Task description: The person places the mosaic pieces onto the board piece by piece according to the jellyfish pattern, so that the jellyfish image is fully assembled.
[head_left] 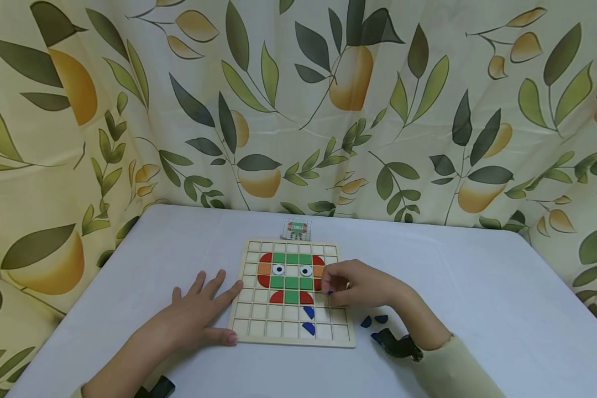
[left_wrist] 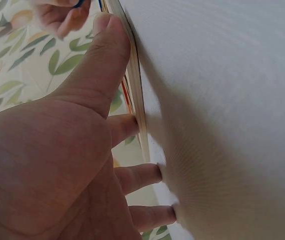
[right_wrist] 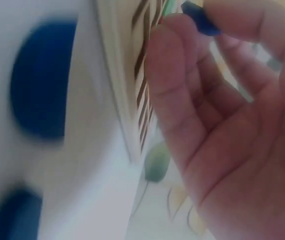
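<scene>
A wooden grid board [head_left: 256, 326] lies on the table, bearing green [head_left: 292, 283], red [head_left: 277, 297] and orange pieces and two round eye pieces [head_left: 278, 269]. Two blue half-round pieces [head_left: 309, 312] sit in its lower cells. My left hand [head_left: 194, 315] rests with fingers spread against the board's left edge; in the left wrist view its thumb [left_wrist: 100, 65] touches the board's side. Over the board's right part, my right hand [head_left: 365, 284] pinches a small blue piece [right_wrist: 201, 19] between thumb and fingertips. The fingers partly hide that piece in the head view.
A small picture card [head_left: 296, 229] showing a coloured figure stands behind the board. Loose blue pieces [head_left: 381, 319] lie on the white table [head_left: 477, 293] to the board's right, one partly behind the black wrist camera [head_left: 400, 345]. A leaf-patterned curtain [head_left: 298, 138] hangs behind.
</scene>
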A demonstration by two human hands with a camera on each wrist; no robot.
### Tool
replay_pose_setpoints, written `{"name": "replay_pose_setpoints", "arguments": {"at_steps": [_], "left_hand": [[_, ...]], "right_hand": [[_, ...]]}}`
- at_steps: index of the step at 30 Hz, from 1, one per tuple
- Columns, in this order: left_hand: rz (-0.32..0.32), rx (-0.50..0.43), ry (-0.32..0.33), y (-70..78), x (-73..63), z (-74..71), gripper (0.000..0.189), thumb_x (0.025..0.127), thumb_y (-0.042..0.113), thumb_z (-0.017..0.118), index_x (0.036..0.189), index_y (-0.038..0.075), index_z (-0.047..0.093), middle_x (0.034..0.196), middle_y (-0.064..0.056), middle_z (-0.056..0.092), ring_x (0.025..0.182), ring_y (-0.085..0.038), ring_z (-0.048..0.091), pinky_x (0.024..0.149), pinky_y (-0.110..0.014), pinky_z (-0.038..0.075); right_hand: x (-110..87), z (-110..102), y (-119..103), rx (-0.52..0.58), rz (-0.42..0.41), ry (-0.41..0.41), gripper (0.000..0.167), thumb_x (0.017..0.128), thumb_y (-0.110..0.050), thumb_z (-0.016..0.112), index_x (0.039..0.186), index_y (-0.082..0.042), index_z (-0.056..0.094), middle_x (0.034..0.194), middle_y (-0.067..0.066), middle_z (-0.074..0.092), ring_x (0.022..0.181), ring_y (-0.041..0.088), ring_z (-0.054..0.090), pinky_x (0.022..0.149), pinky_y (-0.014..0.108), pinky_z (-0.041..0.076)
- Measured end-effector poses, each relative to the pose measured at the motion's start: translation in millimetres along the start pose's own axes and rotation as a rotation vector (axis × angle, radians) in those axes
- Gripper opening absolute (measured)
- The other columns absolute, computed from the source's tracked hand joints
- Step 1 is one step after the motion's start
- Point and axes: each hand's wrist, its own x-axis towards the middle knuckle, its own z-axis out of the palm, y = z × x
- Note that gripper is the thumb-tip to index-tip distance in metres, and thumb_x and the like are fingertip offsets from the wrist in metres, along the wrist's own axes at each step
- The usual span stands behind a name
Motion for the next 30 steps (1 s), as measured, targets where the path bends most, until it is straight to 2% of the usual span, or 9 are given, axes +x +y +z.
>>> {"name": "replay_pose_setpoints", "arguments": {"at_steps": [5,11,16,23,30], "left_hand": [[-0.008,-0.007,-0.002,0.9,-0.5,-0.4,0.100,0.071,0.069,0.073,0.155,0.027,0.037,0.163,-0.019,0.025,0.146,-0.057,0.013,0.097,-0.086,0.013],[-0.008,-0.007,-0.002,-0.3,-0.2,0.3,0.100,0.071,0.069,0.073,0.155,0.028,0.037,0.164,-0.018,0.024,0.147,-0.056,0.012,0.098,-0.086,0.013],[-0.005,-0.003,-0.004,-0.4,-0.3,1.1,0.101,0.071,0.070,0.072,0.156,0.028,0.036,0.163,-0.019,0.024,0.146,-0.058,0.013,0.097,-0.087,0.013],[-0.003,-0.009,-0.011,-0.9,0.1,1.2,0.102,0.071,0.070,0.072,0.156,0.027,0.036,0.163,-0.019,0.024,0.145,-0.058,0.013,0.096,-0.087,0.013],[-0.003,-0.004,-0.008,-0.2,-0.6,-1.0,0.100,0.072,0.069,0.072,0.156,0.028,0.036,0.164,-0.018,0.024,0.147,-0.056,0.012,0.098,-0.086,0.014]], "right_hand": [[6.5,10,-11,0.026,-0.075,0.039,0.007,0.090,-0.010,0.072,0.093,-0.015,0.068,0.086,-0.008,0.066,0.077,0.011,0.060,0.074,0.027,0.055],[11.2,25,-28,0.052,-0.070,0.082,0.009,0.090,-0.008,0.070,0.093,-0.015,0.073,0.090,-0.008,0.071,0.078,0.009,0.064,0.076,0.028,0.056],[15.1,38,-38,-0.012,-0.053,0.116,0.009,0.089,-0.009,0.072,0.093,-0.017,0.072,0.084,-0.012,0.069,0.077,0.006,0.064,0.073,0.026,0.055],[16.8,46,-40,-0.087,-0.011,0.139,0.010,0.089,-0.012,0.075,0.089,-0.021,0.071,0.080,-0.015,0.066,0.074,0.007,0.059,0.070,0.025,0.052],[17.0,45,-37,-0.169,-0.037,0.124,0.009,0.091,-0.016,0.073,0.095,-0.024,0.075,0.088,-0.018,0.068,0.078,0.005,0.058,0.071,0.024,0.051]]}}
